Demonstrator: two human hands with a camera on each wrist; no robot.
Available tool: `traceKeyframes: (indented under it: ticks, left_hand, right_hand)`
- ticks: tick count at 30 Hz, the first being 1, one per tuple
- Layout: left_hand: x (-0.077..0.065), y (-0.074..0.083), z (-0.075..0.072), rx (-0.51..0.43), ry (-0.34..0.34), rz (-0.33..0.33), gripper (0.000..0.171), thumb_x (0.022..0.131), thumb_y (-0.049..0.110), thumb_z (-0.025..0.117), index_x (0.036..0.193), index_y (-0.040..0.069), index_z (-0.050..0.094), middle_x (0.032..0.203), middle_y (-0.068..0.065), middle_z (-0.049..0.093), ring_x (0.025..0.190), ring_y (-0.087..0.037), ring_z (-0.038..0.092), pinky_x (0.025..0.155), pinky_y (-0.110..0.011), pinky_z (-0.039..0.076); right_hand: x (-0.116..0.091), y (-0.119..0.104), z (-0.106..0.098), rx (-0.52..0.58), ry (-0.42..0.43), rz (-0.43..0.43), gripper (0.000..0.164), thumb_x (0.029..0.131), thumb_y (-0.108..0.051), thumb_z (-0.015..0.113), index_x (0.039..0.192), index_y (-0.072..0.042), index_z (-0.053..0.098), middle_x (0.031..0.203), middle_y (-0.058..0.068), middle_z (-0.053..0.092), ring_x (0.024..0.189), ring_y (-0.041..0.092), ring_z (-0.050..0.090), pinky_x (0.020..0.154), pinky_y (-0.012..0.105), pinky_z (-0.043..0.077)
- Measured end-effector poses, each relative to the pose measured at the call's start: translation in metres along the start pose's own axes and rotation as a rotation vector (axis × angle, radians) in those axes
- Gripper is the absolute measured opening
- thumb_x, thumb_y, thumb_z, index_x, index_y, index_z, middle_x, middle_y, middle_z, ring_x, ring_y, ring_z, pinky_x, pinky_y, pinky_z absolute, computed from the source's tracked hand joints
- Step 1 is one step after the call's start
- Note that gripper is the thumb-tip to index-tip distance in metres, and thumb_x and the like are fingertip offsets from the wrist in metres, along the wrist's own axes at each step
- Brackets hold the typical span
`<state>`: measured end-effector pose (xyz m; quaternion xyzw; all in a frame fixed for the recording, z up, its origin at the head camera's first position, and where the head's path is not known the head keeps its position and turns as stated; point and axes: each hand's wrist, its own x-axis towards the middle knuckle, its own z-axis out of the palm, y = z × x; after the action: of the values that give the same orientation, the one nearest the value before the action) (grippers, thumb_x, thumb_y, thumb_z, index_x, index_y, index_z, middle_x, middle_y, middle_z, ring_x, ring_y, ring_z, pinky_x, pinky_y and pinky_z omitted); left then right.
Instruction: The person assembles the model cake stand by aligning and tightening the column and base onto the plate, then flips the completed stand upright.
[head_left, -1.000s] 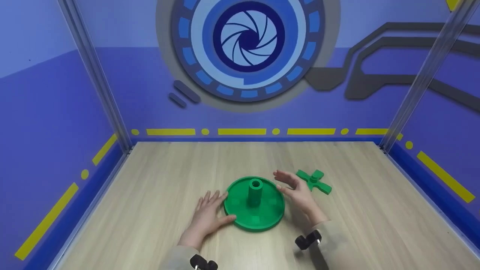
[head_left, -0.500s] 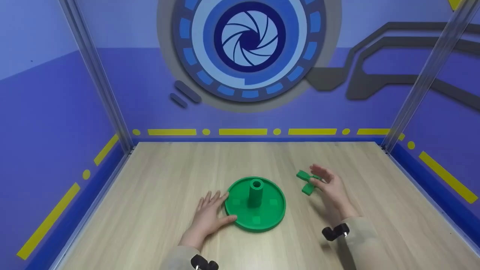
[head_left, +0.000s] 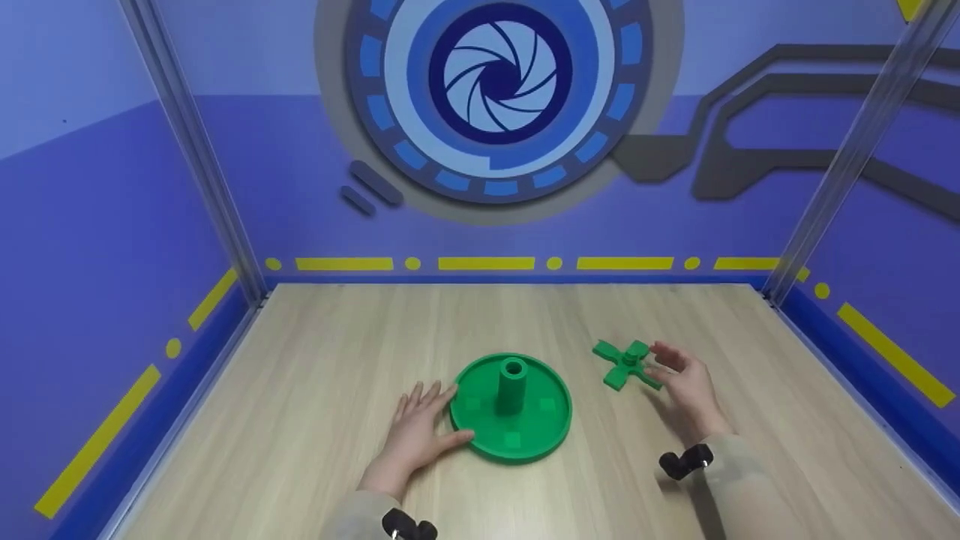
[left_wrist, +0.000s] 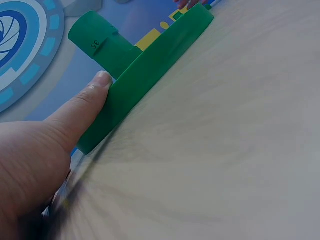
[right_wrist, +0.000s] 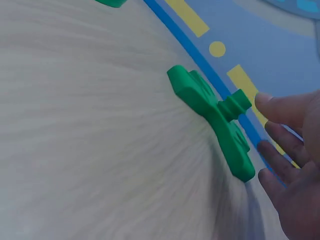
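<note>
A green round dish (head_left: 480, 435) with a raised rim lies on the table. From its middle a hollow green post (head_left: 512, 390) stands upright, marked 35 in the left wrist view. At the dish's left edge my left hand (head_left: 416, 439) rests with straight, spread fingers. Its thumb (left_wrist: 90, 102) lies against the rim. To the right lies a green four-armed cross (head_left: 621, 375) with a short stepped peg (right_wrist: 234, 106) pointing up. Beside its right arms my right hand (head_left: 691, 386) hovers, fingers loosely extended, holding nothing. Whether a fingertip touches the cross is unclear.
The wooden table (head_left: 337, 337) is enclosed by blue printed walls (head_left: 285, 165) at the back and sides. Metal posts (head_left: 202, 150) stand at the back corners. A small black device (head_left: 686, 461) is strapped on each wrist.
My right hand has moved right, from the dish's right edge over the cross to the cross's right side. The left hand has stayed at the dish's rim.
</note>
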<state>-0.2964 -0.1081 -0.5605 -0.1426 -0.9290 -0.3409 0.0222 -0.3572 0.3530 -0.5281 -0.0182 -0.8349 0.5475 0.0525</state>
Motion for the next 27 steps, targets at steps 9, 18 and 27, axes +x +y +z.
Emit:
traceKeyframes:
  ticks: [9, 18, 27]
  left_hand:
    - [0.0, 0.0, 0.0, 0.006, -0.005, -0.007, 0.091, 0.084, 0.064, 0.074, 0.157, 0.017, 0.045, 0.166, -0.021, 0.035, 0.158, -0.049, 0.016, 0.13, -0.064, 0.008]
    - [0.0, 0.001, 0.0, -0.005, -0.011, -0.018, 0.091, 0.084, 0.063, 0.075, 0.157, 0.017, 0.044, 0.166, -0.02, 0.034, 0.158, -0.047, 0.015, 0.131, -0.063, 0.007]
    - [0.0, 0.001, -0.001, -0.001, -0.009, -0.015, 0.092, 0.084, 0.064, 0.075, 0.157, 0.017, 0.045, 0.166, -0.02, 0.035, 0.158, -0.048, 0.016, 0.13, -0.064, 0.007]
  right_hand:
    - [0.001, 0.012, 0.003, -0.11, -0.028, 0.036, 0.063, 0.096, -0.006, 0.069, 0.151, 0.008, 0.041, 0.153, 0.032, 0.046, 0.143, 0.045, 0.046, 0.12, 0.052, 0.04]
    - [0.006, 0.015, 0.005, -0.328, -0.046, -0.036, 0.055, 0.094, -0.008, 0.072, 0.14, 0.014, 0.052, 0.139, 0.036, 0.056, 0.132, 0.05, 0.052, 0.115, 0.06, 0.043]
    - [0.008, 0.015, 0.007, -0.379, -0.012, -0.065, 0.041, 0.095, -0.006, 0.07, 0.131, 0.011, 0.062, 0.127, 0.031, 0.064, 0.118, 0.043, 0.062, 0.104, 0.057, 0.05]
